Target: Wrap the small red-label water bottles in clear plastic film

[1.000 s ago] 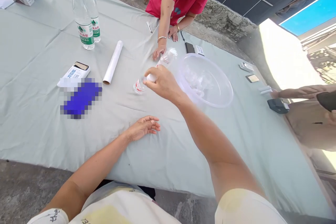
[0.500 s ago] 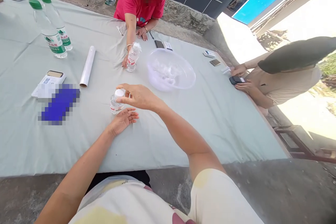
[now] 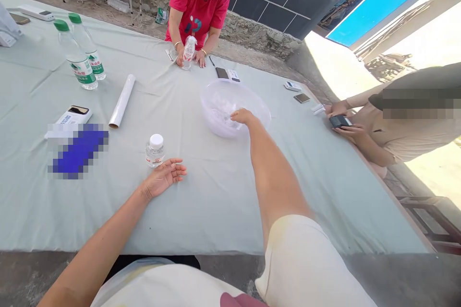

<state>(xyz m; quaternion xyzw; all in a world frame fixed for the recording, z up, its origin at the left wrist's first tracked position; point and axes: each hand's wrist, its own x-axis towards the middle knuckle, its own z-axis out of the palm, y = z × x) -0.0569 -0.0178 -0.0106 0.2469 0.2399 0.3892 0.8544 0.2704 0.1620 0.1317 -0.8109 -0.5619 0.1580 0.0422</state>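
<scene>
A small clear bottle with a white cap (image 3: 156,144) stands upright on the cloth-covered table. My left hand (image 3: 166,176) lies palm up just beside it, fingers loosely spread and holding nothing. At the pale translucent basin (image 3: 264,100), my right hand (image 3: 242,115) reaches over the near side, down towards crumpled clear plastic (image 3: 224,104) inside. Its fingers are foreshortened and partly hidden, so whether they grip anything does not show. Across the table, a person in a red shirt has a hand on a clear bottle (image 3: 188,53) with plastic around its top.
Two green-capped water bottles (image 3: 82,73) stand at the left, near a white roll (image 3: 122,100). A white device (image 3: 74,116) lies beside a blurred blue item (image 3: 79,151). At the right edge another person handles a dark device (image 3: 339,121). Phones lie near the basin.
My right hand has left the white-capped bottle and moved right to the basin. My left hand stays by the bottle. The person opposite has drawn the other bottle back towards themselves.
</scene>
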